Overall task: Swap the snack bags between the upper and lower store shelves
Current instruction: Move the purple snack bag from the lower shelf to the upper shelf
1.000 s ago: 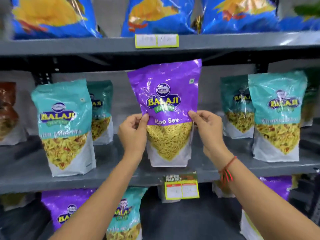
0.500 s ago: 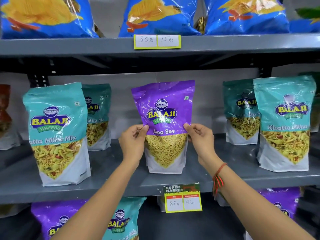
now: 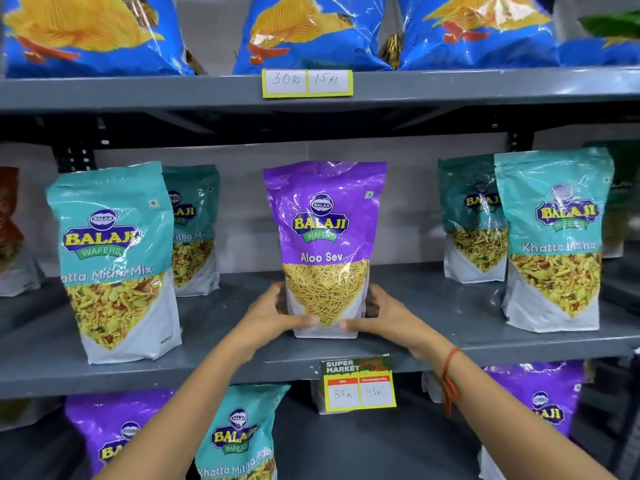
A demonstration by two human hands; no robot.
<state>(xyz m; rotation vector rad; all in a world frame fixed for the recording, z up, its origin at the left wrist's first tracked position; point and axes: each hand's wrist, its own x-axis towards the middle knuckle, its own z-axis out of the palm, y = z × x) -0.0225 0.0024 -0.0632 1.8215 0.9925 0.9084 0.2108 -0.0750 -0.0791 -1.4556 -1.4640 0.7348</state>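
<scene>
A purple Aloo Sev bag (image 3: 323,237) stands upright in the middle of the grey middle shelf (image 3: 242,355). My left hand (image 3: 273,315) grips its lower left side and my right hand (image 3: 381,315) grips its lower right side, thumbs across the front near the base. Teal Khatta Mitha bags stand on the same shelf: one at front left (image 3: 114,261), one behind it (image 3: 194,230), two on the right (image 3: 554,240) (image 3: 472,220). On the lower shelf sit a teal bag (image 3: 239,438) and purple bags (image 3: 114,431) (image 3: 547,400).
The top shelf (image 3: 138,91) carries blue chip bags (image 3: 311,29) and a yellow price tag (image 3: 307,83). A supermarket price label (image 3: 358,386) hangs on the middle shelf's front edge. A dark red bag (image 3: 10,220) stands at far left.
The purple bag has come down and now stands on the middle shelf. Both hands slid from its middle down to its base.
</scene>
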